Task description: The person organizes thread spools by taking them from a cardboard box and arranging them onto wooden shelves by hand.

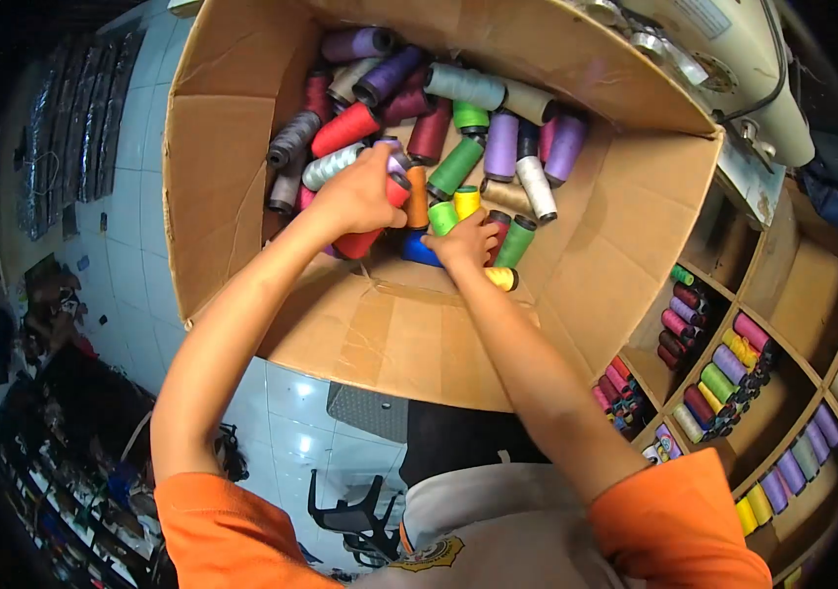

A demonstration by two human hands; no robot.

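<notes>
A large cardboard box [596,221] holds many thread spools in mixed colours, lying at different angles. My left hand [360,196] is inside it, fingers closed around a red thread spool [398,188] with a dark end. By those fingertips lie a lavender spool [394,155] and a pale grey-blue spool [331,167]. My right hand [465,240] bends over the near side of the pile, its thumb and fingers around a light green thread spool [444,218]. Next to it are yellow [467,202], blue [421,249] and dark green spools [515,241]. The fingers partly hide what they grip.
Wooden cubby shelves [733,304] with sorted spools stand at the right. A cream-coloured machine [733,59] is beyond the box's right corner. Below the box are a tiled floor [301,402] and a black stool-like object [360,510]. Dark clutter [66,422] fills the left.
</notes>
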